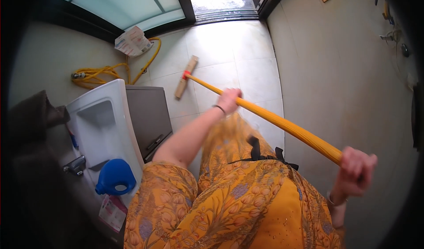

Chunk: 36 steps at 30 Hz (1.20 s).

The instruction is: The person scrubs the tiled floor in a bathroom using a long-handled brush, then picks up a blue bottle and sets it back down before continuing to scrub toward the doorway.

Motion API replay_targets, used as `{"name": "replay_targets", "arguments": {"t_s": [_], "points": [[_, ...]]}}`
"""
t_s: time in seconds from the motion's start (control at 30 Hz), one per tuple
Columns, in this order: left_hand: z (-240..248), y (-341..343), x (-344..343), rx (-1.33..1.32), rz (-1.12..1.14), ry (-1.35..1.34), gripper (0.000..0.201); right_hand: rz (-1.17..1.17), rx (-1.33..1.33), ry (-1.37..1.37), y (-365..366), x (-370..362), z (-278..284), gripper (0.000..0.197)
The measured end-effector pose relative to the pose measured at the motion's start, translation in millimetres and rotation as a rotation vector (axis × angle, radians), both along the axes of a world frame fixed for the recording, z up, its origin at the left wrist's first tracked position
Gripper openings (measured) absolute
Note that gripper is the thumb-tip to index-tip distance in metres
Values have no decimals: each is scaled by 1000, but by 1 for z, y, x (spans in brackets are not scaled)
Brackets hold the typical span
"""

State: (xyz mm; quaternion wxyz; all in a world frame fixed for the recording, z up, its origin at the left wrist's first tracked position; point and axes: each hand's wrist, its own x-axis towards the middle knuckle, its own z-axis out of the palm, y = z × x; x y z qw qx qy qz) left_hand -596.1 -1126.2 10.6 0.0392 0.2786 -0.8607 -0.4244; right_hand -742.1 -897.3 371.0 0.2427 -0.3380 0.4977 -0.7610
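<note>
I hold a push broom (282,124) slantwise across my front, its long yellow handle ribbed near the upper end. My left hand (229,100) is wrapped round the handle's middle, with a dark band on the wrist. At the handle's upper end, on the right, my right hand (354,171) is closed round it, slightly blurred. The narrow tan broom head (186,77), joined by a red socket, is at the light floor tiles (216,74), left of centre. Its bristles cannot be made out.
On the left stands a white sink (128,116) over a grey cabinet (149,118), with a tap (76,165) and a blue jug (117,177). Beyond lie a coiled yellow hose (104,73) and a printed bag (133,41). A doorway (223,4) opens at the far end; a wall (335,81) bounds the right.
</note>
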Motion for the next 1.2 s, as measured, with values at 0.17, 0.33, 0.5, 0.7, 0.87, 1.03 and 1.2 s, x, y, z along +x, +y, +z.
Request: {"name": "replay_targets", "arguments": {"t_s": [0.17,0.33,0.5,0.7,0.87,1.03,1.2], "points": [[57,98,-26,201,-88,163,13,10,-22,43,44,-24,75,27],[66,108,-24,342,-179,152,16,112,-116,79,37,-30,85,27],[29,68,-5,302,276,68,26,229,-134,-54,-18,-44,38,43],[-37,-36,66,-329,668,-122,22,416,-29,-121,-125,-40,-58,26],[-48,-104,51,-119,513,-442,20,445,22,-145,-184,-80,-61,20],[-44,-107,-62,-65,442,-6,15,239,14,-23,-151,-129,-17,17],[12,-60,-222,94,171,140,12,17,39,176,-92,-194,60,23]]}}
